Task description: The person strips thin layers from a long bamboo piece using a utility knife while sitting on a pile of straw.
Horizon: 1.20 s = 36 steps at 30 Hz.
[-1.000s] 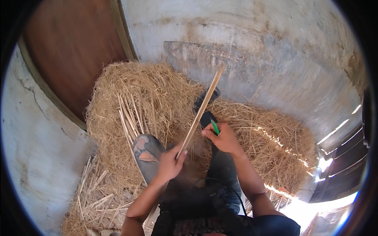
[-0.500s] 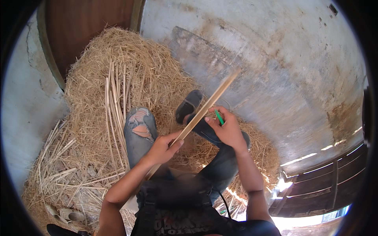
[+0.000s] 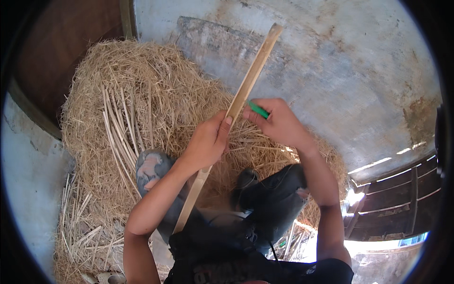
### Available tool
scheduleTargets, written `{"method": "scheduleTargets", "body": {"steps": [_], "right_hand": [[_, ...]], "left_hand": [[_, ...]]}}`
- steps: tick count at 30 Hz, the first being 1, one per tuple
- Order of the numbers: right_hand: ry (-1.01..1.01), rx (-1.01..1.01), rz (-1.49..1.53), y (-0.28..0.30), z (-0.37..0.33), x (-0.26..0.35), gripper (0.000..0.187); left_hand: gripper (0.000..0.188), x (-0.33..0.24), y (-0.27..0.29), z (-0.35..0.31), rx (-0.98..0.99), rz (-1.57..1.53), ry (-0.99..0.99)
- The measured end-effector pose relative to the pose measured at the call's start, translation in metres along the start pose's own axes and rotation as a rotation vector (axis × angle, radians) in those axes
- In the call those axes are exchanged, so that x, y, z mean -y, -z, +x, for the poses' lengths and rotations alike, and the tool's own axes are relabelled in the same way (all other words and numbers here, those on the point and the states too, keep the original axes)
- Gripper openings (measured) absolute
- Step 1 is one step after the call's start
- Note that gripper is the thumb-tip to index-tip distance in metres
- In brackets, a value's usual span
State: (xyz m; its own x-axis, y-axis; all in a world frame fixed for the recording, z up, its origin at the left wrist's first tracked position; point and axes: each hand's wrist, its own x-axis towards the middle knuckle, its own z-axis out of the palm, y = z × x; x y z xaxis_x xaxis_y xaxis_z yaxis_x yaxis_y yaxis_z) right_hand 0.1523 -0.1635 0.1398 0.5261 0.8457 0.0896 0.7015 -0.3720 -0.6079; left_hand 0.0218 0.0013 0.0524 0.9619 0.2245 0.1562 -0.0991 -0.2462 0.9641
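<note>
A long split bamboo strip [image 3: 253,75] rises slantwise from my lap toward the wall, with its lower end by my waist. My left hand [image 3: 208,139] is closed round the middle of it, the thumb lying along its pale face. Just right of the strip, my right hand [image 3: 281,120] is closed on a small green-handled tool [image 3: 258,109]. That tool's tip is hidden near the strip's edge, so I cannot tell its exact kind or whether it touches the bamboo.
A big heap of straw [image 3: 156,66] lies against the wall [image 3: 326,71], with several thin bamboo strips [image 3: 120,128] resting on it at left. More loose strips [image 3: 85,236] lie at lower left. My bent knees frame the work. Dark wooden slats [image 3: 392,208] stand at right.
The bamboo strip has swung steeper and higher, with my left hand moving up and away from my body. My right hand has risen with the green-handled tool. My right leg has drawn in.
</note>
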Motion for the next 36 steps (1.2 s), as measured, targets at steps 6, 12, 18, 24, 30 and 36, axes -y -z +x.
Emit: {"method": "scheduleTargets", "body": {"steps": [6,12,18,24,30,36], "right_hand": [[0.061,0.329,0.176,-0.033,0.012,-0.103,0.016],[0.071,0.766,0.204,-0.020,0.014,-0.121,0.016],[-0.025,0.840,0.094,0.003,-0.001,-0.136,0.023],[-0.241,0.090,-0.010,-0.014,-0.007,-0.160,0.033],[-0.093,-0.371,0.110,-0.036,-0.003,-0.169,0.031],[-0.108,-0.131,0.003,-0.034,0.009,-0.128,0.023]], "left_hand": [[0.033,0.032,-0.003,0.026,-0.044,0.001,0.152],[0.033,0.047,-0.007,0.042,-0.061,0.029,0.224],[0.035,0.047,-0.004,0.059,-0.097,-0.026,0.286],[0.046,0.046,-0.017,0.057,0.000,-0.052,0.307],[0.047,0.039,-0.031,0.057,0.067,-0.088,0.300],[0.046,0.043,-0.037,0.059,0.116,-0.128,0.286]]}}
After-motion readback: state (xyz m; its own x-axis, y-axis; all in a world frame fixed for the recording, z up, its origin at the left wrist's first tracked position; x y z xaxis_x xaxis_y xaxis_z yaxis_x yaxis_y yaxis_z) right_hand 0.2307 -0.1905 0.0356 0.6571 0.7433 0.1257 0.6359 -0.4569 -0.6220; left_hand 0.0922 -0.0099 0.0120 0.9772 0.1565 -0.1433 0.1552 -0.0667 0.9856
